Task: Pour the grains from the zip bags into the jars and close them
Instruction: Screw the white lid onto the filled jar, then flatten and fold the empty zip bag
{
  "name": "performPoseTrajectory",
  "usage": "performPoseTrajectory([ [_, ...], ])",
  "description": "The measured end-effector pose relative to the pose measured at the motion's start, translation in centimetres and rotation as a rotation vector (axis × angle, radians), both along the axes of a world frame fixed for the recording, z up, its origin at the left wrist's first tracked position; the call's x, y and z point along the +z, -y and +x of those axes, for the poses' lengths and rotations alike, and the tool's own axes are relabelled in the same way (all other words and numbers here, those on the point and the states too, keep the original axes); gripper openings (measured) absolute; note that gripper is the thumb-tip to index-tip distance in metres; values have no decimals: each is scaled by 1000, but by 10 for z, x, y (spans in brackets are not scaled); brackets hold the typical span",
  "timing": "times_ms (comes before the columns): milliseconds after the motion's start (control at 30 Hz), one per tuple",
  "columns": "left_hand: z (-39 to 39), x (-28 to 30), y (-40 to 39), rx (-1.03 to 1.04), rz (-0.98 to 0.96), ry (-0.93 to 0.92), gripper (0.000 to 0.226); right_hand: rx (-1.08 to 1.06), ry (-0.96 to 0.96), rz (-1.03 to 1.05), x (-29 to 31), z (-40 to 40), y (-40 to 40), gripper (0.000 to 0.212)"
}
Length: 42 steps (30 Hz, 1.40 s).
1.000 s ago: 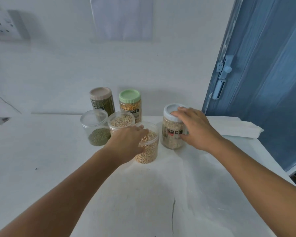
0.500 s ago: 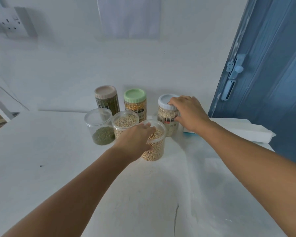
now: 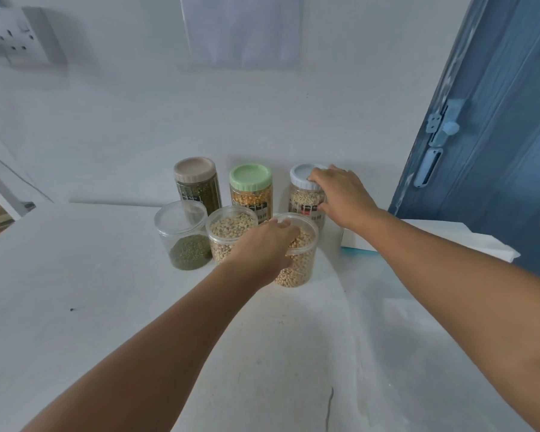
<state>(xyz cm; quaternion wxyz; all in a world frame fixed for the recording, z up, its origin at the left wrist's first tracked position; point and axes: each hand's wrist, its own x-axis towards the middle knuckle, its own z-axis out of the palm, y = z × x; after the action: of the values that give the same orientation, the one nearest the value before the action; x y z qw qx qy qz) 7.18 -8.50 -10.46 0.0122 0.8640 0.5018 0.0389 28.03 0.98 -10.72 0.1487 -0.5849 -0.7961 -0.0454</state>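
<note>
The jars (image 3: pixel 296 254) are clear, glossy plastic, with ribbed matt plastic lids (image 3: pixel 250 176). The table (image 3: pixel 75 291) wears a smooth, matt white covering, slightly creased. The blue door (image 3: pixel 496 135) looks grooved, with a dull painted latch (image 3: pixel 443 126).

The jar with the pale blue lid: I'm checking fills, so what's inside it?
The jar with the pale blue lid holds pale, small grains to near the top. The right hand grips it, and a label and the fingers cover part of the wall.
</note>
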Motion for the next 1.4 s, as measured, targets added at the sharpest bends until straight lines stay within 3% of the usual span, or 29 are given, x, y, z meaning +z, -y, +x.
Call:
performPoseTrajectory([
  [67,1,-1,-3,-3,5,-3,63,-4,-1,-23,0,0,3,52],
  [200,0,-4,-8,-9,39,15,58,-51,-73,1,-7,10,26,78],
  [367,-3,-10,-8,-37,65,41,57,-280,-74,-77,-23,66,77,60],
  [433,-5,-11,-7,-35,53,59,66,-389,-16,-222,-29,90,93,58],
  [500,-2,-9,-1,-29,64,79,91,-450,46,-342,-38,112,105,58],
  [567,11,-1,7,-36,116,139,106,-469,86,-367,-46,127,110,53],
  [700,59,21,14,-58,188,222,93,-422,155,-243,-55,141,100,43],
  [800,103,28,8,-58,107,266,77,-324,157,-190,-59,153,94,23],
  [867,128,26,-1,-51,78,281,68,-243,131,-173,-59,160,95,21],
  [1100,177,7,-55,85,-99,319,33,-13,45,-320,-40,168,147,22],
  [1267,211,-25,-78,80,-333,126,46,9,-4,-396,-63,179,168,23],
  [1400,219,-52,-86,42,-360,-5,59,-20,-73,-435,-71,185,171,23],
])
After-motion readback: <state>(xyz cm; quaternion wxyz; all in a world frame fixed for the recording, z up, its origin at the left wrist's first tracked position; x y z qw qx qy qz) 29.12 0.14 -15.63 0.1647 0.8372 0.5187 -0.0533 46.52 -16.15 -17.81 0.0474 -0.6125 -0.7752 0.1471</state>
